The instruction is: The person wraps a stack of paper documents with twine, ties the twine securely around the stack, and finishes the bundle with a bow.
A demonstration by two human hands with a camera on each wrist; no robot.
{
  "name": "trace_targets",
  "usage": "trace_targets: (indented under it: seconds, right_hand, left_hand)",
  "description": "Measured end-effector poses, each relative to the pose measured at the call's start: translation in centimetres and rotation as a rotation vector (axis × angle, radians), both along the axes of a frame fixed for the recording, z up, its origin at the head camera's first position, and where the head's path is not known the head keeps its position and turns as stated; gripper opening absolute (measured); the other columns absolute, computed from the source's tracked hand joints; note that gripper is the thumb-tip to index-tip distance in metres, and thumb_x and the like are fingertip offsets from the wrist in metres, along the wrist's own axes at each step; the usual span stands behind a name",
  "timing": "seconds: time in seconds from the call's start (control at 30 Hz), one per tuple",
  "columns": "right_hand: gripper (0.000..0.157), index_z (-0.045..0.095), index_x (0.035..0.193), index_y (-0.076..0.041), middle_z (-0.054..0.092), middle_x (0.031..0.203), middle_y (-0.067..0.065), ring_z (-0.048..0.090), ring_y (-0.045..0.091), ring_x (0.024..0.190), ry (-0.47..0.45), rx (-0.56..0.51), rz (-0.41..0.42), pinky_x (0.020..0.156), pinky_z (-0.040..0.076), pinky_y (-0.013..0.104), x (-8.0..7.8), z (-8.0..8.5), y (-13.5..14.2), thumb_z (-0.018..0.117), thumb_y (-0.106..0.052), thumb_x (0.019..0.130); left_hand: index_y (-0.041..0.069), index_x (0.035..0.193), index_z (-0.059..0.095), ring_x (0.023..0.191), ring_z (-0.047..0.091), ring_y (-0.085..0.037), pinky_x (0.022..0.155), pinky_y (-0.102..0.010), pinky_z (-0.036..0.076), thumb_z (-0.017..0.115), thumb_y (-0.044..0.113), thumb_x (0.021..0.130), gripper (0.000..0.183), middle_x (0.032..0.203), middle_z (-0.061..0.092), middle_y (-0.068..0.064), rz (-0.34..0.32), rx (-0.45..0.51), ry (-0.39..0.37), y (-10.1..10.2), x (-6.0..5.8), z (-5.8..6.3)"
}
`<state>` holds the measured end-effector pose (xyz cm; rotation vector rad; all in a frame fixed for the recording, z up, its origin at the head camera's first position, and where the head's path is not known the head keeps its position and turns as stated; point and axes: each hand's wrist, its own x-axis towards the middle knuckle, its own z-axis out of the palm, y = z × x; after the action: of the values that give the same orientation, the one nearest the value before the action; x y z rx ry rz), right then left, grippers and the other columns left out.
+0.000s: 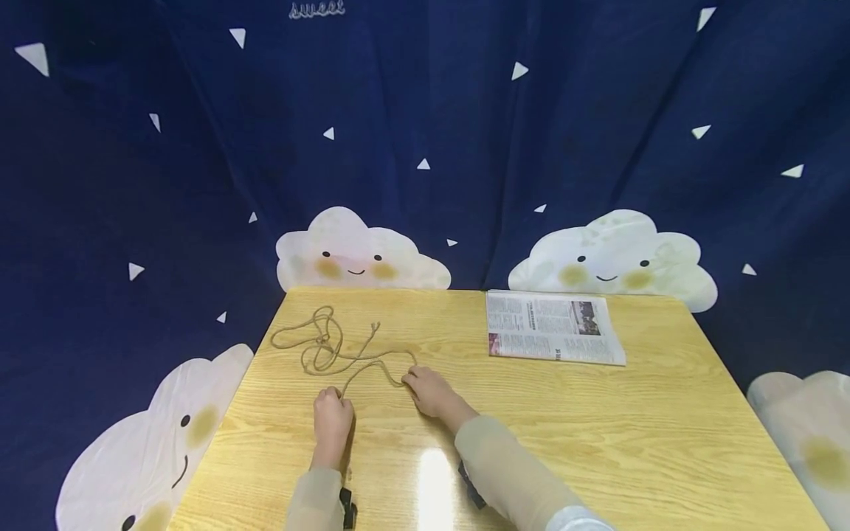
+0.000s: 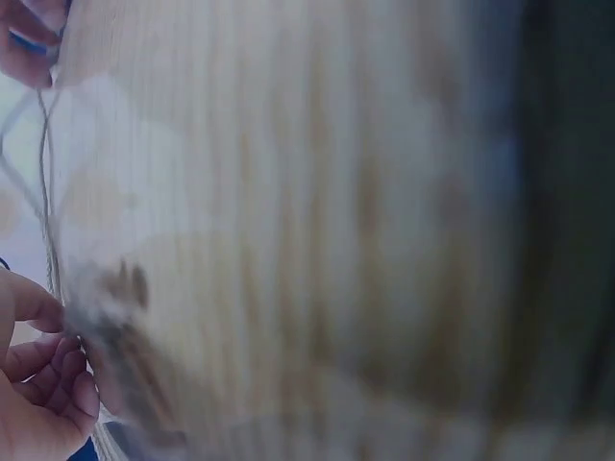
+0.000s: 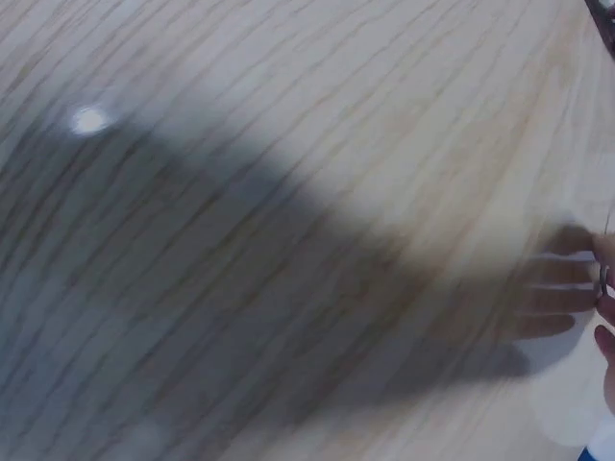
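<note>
A thin tan rope [image 1: 361, 359] lies in loose loops on the left half of the table, with a knot among the loops and a knotted end pointing to the back. My left hand [image 1: 333, 417] pinches one stretch of it near the front. Farther right, my right hand [image 1: 432, 391] grips another stretch between thumb and fingers, low over the wood. In the left wrist view the left hand [image 2: 43, 379] has its fingertips together on the rope [image 2: 45, 173], which runs up toward the other hand. Only the fingertips of the right hand [image 3: 605, 288] show at the right wrist view's edge.
A folded newspaper [image 1: 554, 328] lies at the back right of the wooden table [image 1: 598, 428]. Behind the table hangs a dark blue curtain [image 1: 398, 96] with white triangles and smiling clouds. A dark device [image 1: 347, 509] sits at the left wrist.
</note>
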<state>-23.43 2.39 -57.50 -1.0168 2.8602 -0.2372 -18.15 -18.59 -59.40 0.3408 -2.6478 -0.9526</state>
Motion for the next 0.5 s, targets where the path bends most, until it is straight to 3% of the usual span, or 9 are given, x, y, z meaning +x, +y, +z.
trace_targets:
  seconds: [0.1, 0.17, 0.37, 0.47, 0.5]
  right_hand:
    - [0.01, 0.058, 0.1, -0.013, 0.053, 0.103, 0.003, 0.051, 0.018, 0.095, 0.067, -0.037, -0.021, 0.083, 0.046, 0.031, -0.1, -0.5, 0.7, 0.055, -0.017, 0.091]
    - [0.003, 0.055, 0.091, -0.015, 0.053, 0.102, 0.002, 0.05, 0.018, 0.095, 0.083, -0.039, -0.034, 0.086, 0.044, 0.033, -0.1, -0.7, 1.2, 0.056, -0.017, 0.091]
    - [0.008, 0.053, 0.085, -0.015, 0.053, 0.103, -0.001, 0.048, 0.019, 0.107, 0.123, -0.069, 0.068, 0.104, 0.032, 0.041, -0.1, -0.9, 3.5, 0.051, -0.014, 0.092]
    - [0.008, 0.053, 0.086, -0.013, 0.054, 0.091, -0.003, 0.053, 0.017, 0.1, 0.129, -0.164, 0.148, 0.106, 0.03, 0.04, -0.2, -0.9, 4.7, 0.051, -0.013, 0.093]
    - [0.007, 0.053, 0.086, -0.012, 0.054, 0.087, -0.003, 0.054, 0.016, 0.094, 0.134, -0.193, 0.168, 0.103, 0.034, 0.039, -0.2, -0.9, 5.1, 0.051, -0.013, 0.093]
  left_hand:
    - [-0.013, 0.079, 0.057, 0.073, 0.056, -0.036, 0.06, -0.04, 0.051, 0.053, -0.009, 0.072, 0.009, 0.076, 0.055, -0.021, -0.001, -0.018, 0.013, -0.1, -0.1, 0.0]
    - [-0.011, 0.075, 0.056, 0.069, 0.054, -0.033, 0.057, -0.039, 0.049, 0.054, -0.008, 0.071, 0.006, 0.073, 0.053, -0.019, 0.003, -0.04, 0.027, -0.1, -0.1, 0.0]
    - [-0.007, 0.068, 0.053, 0.064, 0.052, -0.032, 0.053, -0.04, 0.047, 0.054, -0.011, 0.066, 0.005, 0.068, 0.05, -0.016, 0.001, -0.083, 0.094, -0.1, -0.3, 0.1]
    - [-0.007, 0.069, 0.053, 0.066, 0.053, -0.034, 0.056, -0.041, 0.048, 0.055, -0.011, 0.067, 0.005, 0.069, 0.05, -0.017, -0.007, -0.098, 0.09, -0.2, -0.3, 0.1]
    - [-0.008, 0.069, 0.054, 0.066, 0.053, -0.034, 0.056, -0.041, 0.048, 0.055, -0.011, 0.067, 0.005, 0.07, 0.05, -0.017, -0.011, -0.102, 0.083, -0.2, -0.3, 0.1]
